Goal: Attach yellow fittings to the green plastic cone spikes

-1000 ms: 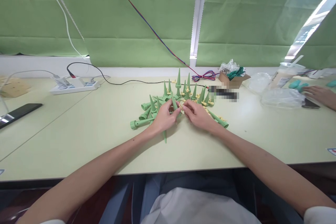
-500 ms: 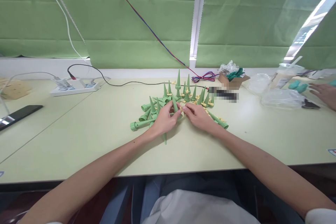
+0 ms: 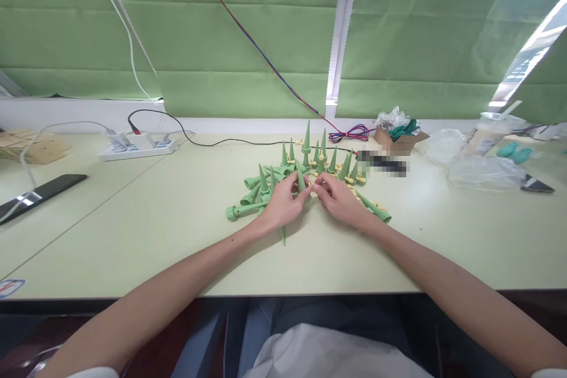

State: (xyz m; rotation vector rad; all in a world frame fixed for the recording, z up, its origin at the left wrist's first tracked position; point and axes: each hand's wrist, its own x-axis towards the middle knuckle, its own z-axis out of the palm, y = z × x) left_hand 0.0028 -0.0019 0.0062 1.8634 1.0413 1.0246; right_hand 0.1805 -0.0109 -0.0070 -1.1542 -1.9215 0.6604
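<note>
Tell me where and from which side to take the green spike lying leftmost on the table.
Probably by its ribbed cap, coming in from the left. The green spike lies on its side with that wide end jutting out from the pile, while its other end is hidden at the left hand, so coming from the right would likely foul that hand.

1. A pale worktop is carrying green spikes, some standing, some lying.
2. A power strip is lying left.
3. A cardboard box and plastic bag are sitting right.
</note>
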